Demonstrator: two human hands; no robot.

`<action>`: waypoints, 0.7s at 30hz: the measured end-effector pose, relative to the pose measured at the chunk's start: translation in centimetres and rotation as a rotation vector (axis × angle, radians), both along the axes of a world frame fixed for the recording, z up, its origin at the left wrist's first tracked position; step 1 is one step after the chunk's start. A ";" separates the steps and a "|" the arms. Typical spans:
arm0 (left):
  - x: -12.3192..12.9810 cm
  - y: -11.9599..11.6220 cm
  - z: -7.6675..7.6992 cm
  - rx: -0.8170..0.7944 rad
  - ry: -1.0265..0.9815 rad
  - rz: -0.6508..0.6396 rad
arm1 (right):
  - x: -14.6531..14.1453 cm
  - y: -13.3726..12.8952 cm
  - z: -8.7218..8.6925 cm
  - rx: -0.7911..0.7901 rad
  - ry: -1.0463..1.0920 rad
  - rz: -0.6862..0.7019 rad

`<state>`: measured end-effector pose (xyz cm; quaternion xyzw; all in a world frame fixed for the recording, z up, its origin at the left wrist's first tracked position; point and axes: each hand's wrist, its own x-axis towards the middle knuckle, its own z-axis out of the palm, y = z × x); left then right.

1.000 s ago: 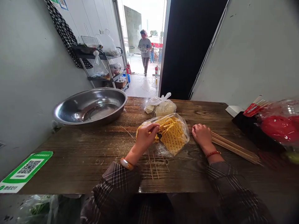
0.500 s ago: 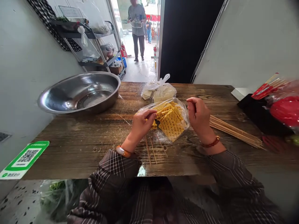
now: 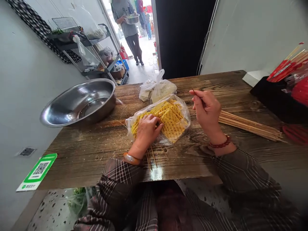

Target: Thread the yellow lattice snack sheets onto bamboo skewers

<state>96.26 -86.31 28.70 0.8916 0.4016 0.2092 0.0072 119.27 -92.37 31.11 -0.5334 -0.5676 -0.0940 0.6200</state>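
Note:
Yellow scored slices [image 3: 172,123], patterned with rows of small cuts, lie heaped in an opened clear plastic bag [image 3: 185,110] on the table. Over the left part of the heap, my left hand [image 3: 147,131] is closed, with curled fingers and thumb pressed onto a yellow slice; the fingertips are partly hidden. My right hand [image 3: 207,109] is raised to the right of the bag, pinching a thin skewer [image 3: 193,91] whose dark tip shows above the fingers. Several loose skewers [image 3: 154,157] lie at the bag's near side. A bundle of bamboo skewers [image 3: 250,125] rests right of my right hand.
A large steel basin [image 3: 79,104] stands at left. Tied plastic bags [image 3: 162,89] sit behind the yellow slices. A black box [image 3: 276,99] holds red-wrapped sticks at right. A green QR card [image 3: 38,171] lies at the left edge. A person [image 3: 127,29] carries a bowl in the doorway.
My left hand has lowered onto the slices, fingers curled over them. The skewer tip now shows in my right hand. The person in the doorway has come closer, and my view has tilted.

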 end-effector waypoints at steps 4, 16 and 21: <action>0.3 -0.1 0.0 -0.020 0.040 0.045 | -0.3 0.2 -0.3 -0.030 -0.048 0.040; 0.4 -0.1 0.2 -0.536 -0.477 -0.088 | -1.8 0.0 -1.3 -0.183 -0.222 0.126; 0.6 -0.5 1.3 -0.676 -0.598 -0.069 | -1.7 0.2 -1.6 -0.264 -0.241 0.082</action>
